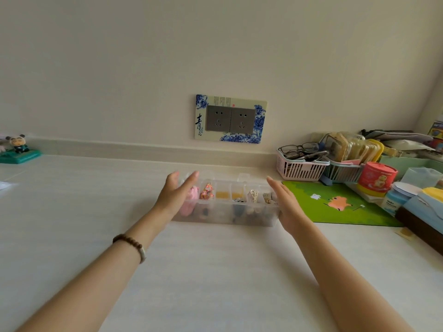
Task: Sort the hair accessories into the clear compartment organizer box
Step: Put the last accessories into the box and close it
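Hair accessories already sit inside the clear plastic compartment organizer box [227,207], which lies on the pale white countertop [215,271] straight ahead, between my two hands. My left hand [176,196] is open, fingers straight and together, palm turned inward at the box's left end; whether it touches the wall I cannot tell. My right hand [286,207] is open in the same flat way just beside the right end, and it holds nothing either.

Running from my left hand toward my right, I see a soft pink fabric piece [191,200] partly behind my left palm, then an orange-and-white patterned clip or bow [206,191], two compartments with small yellow items [230,195], and pale cream and beige pieces [261,196] nearest my right hand. Darker items show blurred through the front wall; I cannot make them out.

No loose accessories lie on the bare counter near my arms or in front of the box, so I judge the sorting is nearly or fully done. Whether the lid is shut I cannot tell. What seems left is squaring the box up, or closing or moving it.

Beyond my right hand lie a green cartoon mat [335,202] and a pink slatted basket holding glasses [299,164], well apart from the box.
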The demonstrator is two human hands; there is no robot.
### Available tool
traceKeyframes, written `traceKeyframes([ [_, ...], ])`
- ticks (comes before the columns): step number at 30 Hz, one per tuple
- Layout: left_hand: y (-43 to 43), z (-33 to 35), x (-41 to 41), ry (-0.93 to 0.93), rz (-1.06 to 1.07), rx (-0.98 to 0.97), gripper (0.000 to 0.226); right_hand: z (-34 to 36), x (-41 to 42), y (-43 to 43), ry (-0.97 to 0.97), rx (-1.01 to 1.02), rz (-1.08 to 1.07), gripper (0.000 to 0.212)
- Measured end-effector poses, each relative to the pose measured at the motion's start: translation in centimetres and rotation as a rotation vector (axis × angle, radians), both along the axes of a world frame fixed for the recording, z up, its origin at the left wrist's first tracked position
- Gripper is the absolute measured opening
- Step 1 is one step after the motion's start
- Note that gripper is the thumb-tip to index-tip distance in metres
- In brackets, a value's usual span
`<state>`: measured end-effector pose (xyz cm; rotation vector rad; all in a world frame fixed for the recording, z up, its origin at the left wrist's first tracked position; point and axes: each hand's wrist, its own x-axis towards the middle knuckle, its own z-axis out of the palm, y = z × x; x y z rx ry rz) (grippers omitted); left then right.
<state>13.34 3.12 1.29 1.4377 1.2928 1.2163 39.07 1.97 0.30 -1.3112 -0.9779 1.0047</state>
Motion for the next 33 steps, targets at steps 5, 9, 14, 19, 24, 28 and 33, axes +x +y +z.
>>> traceKeyframes([
  [5, 1.6, -0.5, -0.3, -0.153, -0.139, -0.193, 0.067, -0.5, 0.8, 0.4, 0.105, -0.058, 0.075, 0.086],
  [9, 2.4, -1.0, -0.7, -0.261, -0.180, -0.294, 0.042, -0.8, 1.4, 0.8, 0.185, -0.112, 0.180, 0.062],
  [14, 3.1, -1.6, -1.4, -0.195, -0.144, -0.282, 0.060, -0.8, 0.8, 0.5, 0.127, -0.171, 0.228, 0.082],
  [19, 2.1, -1.1, -1.8, -0.170, -0.178, -0.263, 0.075, -0.7, 0.6, 0.3, 0.094, -0.095, 0.162, 0.094],
  [24, 1.3, -1.0, -1.7, -0.181, -0.142, -0.107, 0.086, -0.3, 0.1, -0.4, 0.015, 0.059, 0.100, 0.096],
  [28, 0.6, -0.4, -1.2, -0.139, -0.071, 0.000, 0.102, 0.5, -0.2, -0.7, -0.056, 0.180, 0.016, 0.070],
  [33, -0.1, 0.6, -0.8, -0.159, -0.010, 0.131, 0.081, 2.2, -1.1, -2.0, -0.144, 0.303, 0.011, 0.073],
])
